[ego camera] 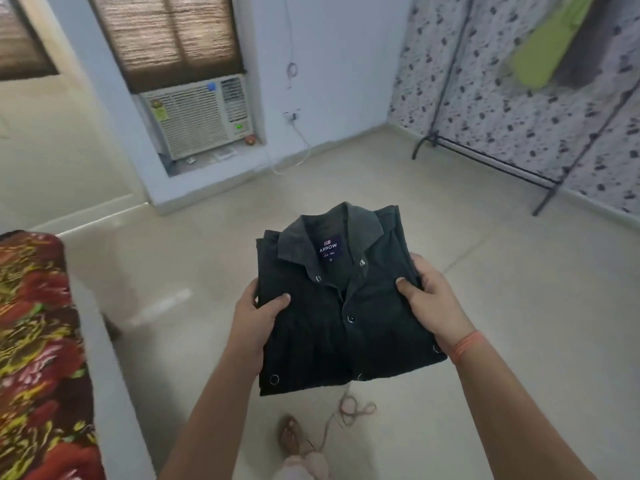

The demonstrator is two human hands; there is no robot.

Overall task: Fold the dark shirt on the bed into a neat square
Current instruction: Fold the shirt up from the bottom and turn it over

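Holding the shirt [332,306] folded square over the floor, right of the bed [38,341]; my left hand [256,317] and right hand [429,299] pinch its side edges, thumbs on top. Loosen either grip and the layers could slide apart.

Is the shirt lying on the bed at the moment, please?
No, the left hand and right hand hold the folded shirt in the air above the floor, with the bed off to the left.
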